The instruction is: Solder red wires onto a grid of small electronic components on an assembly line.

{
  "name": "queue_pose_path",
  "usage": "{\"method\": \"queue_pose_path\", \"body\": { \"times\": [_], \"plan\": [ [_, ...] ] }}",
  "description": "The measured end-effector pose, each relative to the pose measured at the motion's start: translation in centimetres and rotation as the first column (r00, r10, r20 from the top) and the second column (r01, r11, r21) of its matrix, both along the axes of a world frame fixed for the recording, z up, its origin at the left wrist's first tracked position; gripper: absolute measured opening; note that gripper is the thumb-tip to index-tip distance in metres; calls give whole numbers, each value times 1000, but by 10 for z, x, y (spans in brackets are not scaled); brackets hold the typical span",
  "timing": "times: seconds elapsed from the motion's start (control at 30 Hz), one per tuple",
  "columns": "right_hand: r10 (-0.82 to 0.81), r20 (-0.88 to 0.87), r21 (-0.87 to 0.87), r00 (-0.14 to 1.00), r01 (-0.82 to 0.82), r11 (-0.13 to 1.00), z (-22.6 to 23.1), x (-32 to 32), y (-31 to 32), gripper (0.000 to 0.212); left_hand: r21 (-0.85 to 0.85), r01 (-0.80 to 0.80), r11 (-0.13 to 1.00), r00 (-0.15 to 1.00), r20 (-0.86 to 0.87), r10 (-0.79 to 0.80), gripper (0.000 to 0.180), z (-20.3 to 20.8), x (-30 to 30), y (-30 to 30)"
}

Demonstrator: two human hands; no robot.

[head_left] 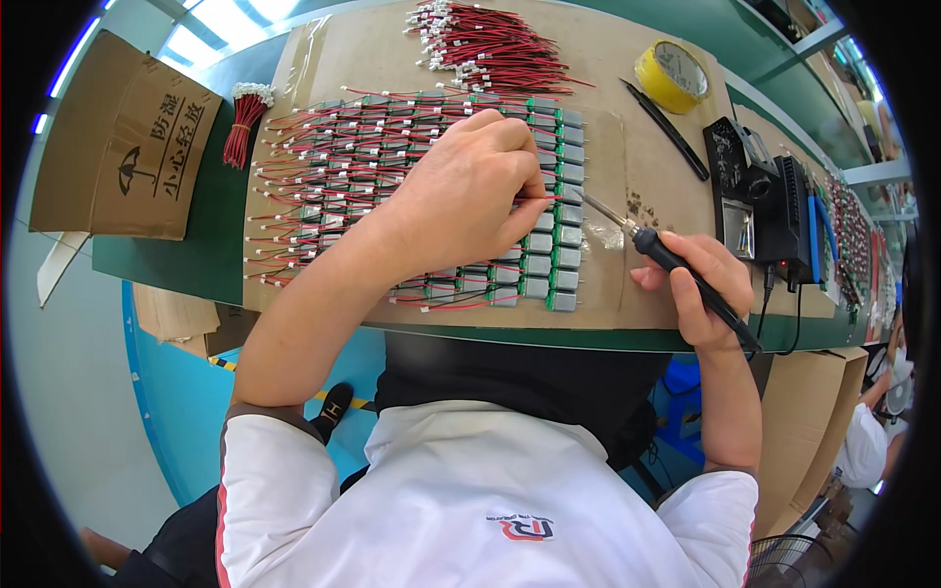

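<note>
Head view: the green counter [214, 235] carries a cardboard sheet [627, 118], likely protecting its surface. Small motors [564, 257] lie in rows, left of centre and reaching near the front edge, presumably for orderly access. The right hand's [708, 282] grip is clamped on the soldering iron [659, 250] by its black handle, probably for heat safety; the tip points at the motors' right-hand column. The left hand [480, 181] pinches a thin red lead [555, 198] above the rows, fingertips together, apparently steadying it.

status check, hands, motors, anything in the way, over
Left hand pinching a red wire. Right hand holding soldering iron, tip near the wire. Small motors in rows. Left forearm hiding some of them.
</note>
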State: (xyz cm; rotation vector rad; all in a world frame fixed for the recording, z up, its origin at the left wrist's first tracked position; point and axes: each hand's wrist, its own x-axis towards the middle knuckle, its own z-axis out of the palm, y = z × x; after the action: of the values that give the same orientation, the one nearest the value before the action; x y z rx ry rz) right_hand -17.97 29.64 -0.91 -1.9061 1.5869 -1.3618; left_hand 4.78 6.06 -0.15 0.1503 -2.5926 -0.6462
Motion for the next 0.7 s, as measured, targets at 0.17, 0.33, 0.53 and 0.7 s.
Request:
{"method": "queue_pose_path", "body": {
  "times": [0.17, 0.33, 0.53, 0.7],
  "plan": [
    [-10, -46, -28, 999, 9, 1000, 2, 6, -9, 34, -4, -1, 1000, 1000, -8, 1, 15, 0, 0, 0],
    [-82, 202, 45, 976, 75, 996, 3, 24, -26, 28, -1, -10, 1000, 1000, 2, 10, 15, 0, 1, 1],
    [-112, -187, -100, 976, 95, 990, 8, 32, -65, 32, -16, -10, 1000, 1000, 1, 10, 15, 1, 1, 1],
    [-84, -171, -116, 982, 65, 991, 3, 42, -87, 34, -9, -5, 1000, 1000, -8, 5, 15, 0, 1, 0]
  ]
}}
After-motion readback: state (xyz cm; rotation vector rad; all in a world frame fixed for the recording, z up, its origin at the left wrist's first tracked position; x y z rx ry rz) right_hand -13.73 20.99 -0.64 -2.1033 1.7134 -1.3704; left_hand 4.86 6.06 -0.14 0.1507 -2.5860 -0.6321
